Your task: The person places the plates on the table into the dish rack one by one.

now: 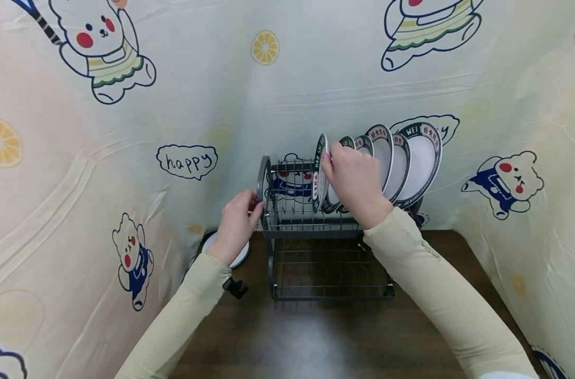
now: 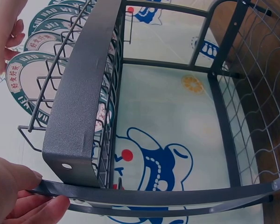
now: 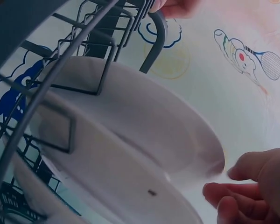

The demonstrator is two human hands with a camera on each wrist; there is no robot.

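A dark two-tier dish rack [image 1: 313, 227] stands on the brown table. My left hand [image 1: 238, 223] grips the left end of its frame, with fingers and thumb around the bar [image 2: 60, 189] in the left wrist view. Several white plates with dark green, lettered rims stand on edge in the upper tier. My right hand [image 1: 358, 181] is at the upper edge of the leftmost plate [image 1: 320, 173]. In the right wrist view, the thumb and fingers of the right hand [image 3: 256, 186] are parted just off that plate's rim [image 3: 217, 154], pinching nothing.
A round white dish [image 1: 242, 255] lies on the table [image 1: 287, 337] left of the rack, partly behind the left hand. The lower tier [image 1: 332, 268] is a wire shelf. A printed cloth [image 1: 287, 79] hangs behind and on both sides.
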